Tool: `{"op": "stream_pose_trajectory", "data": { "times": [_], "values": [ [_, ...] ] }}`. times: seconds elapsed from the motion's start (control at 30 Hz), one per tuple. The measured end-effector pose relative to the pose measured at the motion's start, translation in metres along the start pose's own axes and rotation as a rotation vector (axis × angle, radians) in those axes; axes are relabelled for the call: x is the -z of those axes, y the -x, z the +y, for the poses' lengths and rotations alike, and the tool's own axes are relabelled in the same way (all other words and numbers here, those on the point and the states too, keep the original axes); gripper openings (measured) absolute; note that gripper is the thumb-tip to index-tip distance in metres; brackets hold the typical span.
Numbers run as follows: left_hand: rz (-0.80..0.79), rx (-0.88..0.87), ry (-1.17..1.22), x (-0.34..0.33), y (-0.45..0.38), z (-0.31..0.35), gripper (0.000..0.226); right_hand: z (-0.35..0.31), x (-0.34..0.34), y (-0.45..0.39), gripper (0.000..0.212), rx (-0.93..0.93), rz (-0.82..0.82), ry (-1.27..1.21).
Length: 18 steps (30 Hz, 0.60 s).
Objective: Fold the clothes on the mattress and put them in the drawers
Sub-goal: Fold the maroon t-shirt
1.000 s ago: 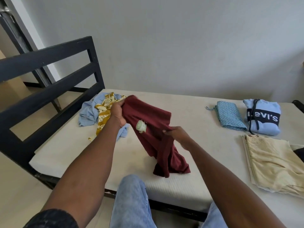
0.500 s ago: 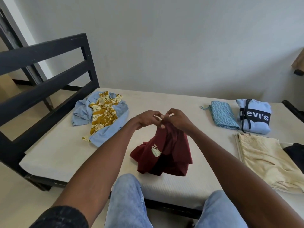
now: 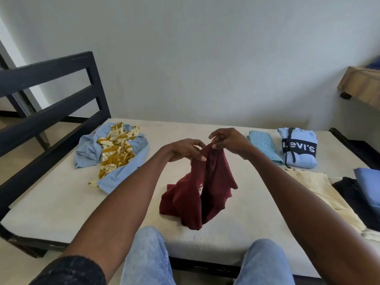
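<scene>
Maroon shirt [image 3: 202, 194] above the mattress [image 3: 61, 202], pinched in left grip [image 3: 186, 151] and seemingly right grip [image 3: 228, 140].

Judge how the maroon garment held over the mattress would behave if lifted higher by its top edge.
The maroon garment is probably floppy: it hangs in loose folds from both hands. Likely light, since fingertip pinches hold it. Its lower part would probably drag off the mattress limply.
</scene>
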<state>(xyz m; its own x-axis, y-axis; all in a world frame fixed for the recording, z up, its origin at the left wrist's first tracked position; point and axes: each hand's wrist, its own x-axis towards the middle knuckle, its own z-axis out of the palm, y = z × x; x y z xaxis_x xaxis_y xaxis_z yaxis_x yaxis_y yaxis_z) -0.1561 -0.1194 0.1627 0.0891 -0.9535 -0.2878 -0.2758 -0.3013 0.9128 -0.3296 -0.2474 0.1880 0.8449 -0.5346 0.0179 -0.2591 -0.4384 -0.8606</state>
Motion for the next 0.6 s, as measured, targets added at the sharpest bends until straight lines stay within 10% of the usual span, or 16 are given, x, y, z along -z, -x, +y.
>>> {"op": "stream_pose_trajectory", "data": {
  "times": [0.23,0.43,0.6],
  "values": [
    [0.275,0.061,-0.522,0.007,-0.006,0.0,0.022,0.005,-0.006,-0.005,0.012,-0.07,-0.011,0.598],
    [0.44,-0.198,0.155,0.014,0.01,0.011,0.014,0.009,-0.011,-0.004,0.021,-0.292,-0.082,0.779],
    [0.664,-0.248,0.076,0.039,0.019,0.018,0.014,0.018,-0.01,0.0,0.01,-0.141,0.372,0.633]
  ]
}}
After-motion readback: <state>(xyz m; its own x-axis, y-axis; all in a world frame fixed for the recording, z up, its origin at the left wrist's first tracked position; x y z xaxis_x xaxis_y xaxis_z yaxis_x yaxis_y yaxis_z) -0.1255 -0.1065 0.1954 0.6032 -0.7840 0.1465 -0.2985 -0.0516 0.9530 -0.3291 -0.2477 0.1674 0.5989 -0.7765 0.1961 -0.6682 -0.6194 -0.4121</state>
